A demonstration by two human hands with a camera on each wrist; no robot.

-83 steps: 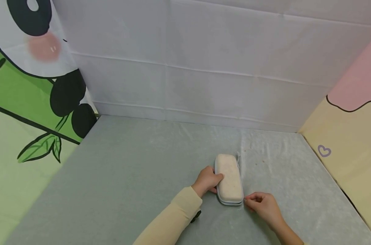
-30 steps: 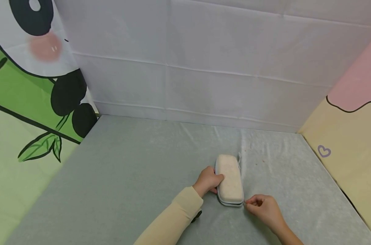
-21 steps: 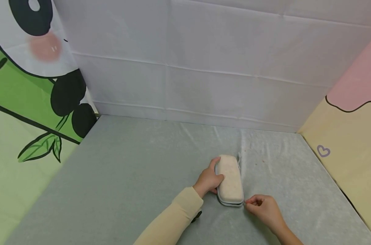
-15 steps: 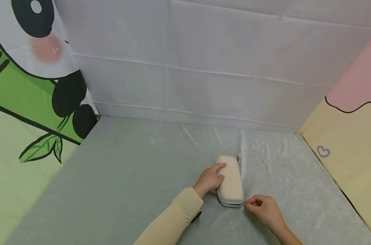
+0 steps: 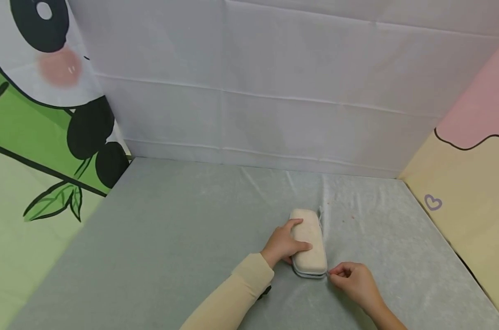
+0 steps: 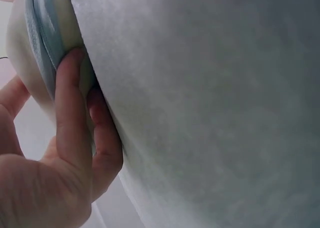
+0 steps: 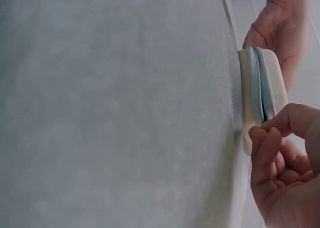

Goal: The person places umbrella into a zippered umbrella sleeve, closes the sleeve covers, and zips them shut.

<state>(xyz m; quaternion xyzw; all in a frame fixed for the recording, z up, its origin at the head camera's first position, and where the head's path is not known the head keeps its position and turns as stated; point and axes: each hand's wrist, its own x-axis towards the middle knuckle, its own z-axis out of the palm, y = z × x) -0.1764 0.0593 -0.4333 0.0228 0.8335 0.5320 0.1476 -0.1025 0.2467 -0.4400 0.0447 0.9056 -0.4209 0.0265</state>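
A cream zippered case [image 5: 309,256] with a grey-blue zipper band lies on the table, long side pointing away from me. My left hand [image 5: 281,245] grips its left side: thumb and index finger lie over the lid. In the left wrist view, other fingertips [image 6: 70,68] press the side wall by the zipper [image 6: 42,35]. At the near right corner, my right hand [image 5: 354,279] pinches the zipper pull between thumb and index finger, which mostly hide it. The right wrist view shows a narrow dark gap along the zipper [image 7: 256,83] beside those fingers.
The table [image 5: 183,220] has a grey cloth with a crease and some small specks right of the case. A thin cord loop [image 5: 320,213] sticks out at the case's far right corner. A white cloth wall [image 5: 253,119] stands behind, printed panels at both sides.
My left index finger has come up from the case's side onto its lid, and the thumb has slid further right across it. My right hand stays at the near corner, hardly moved.
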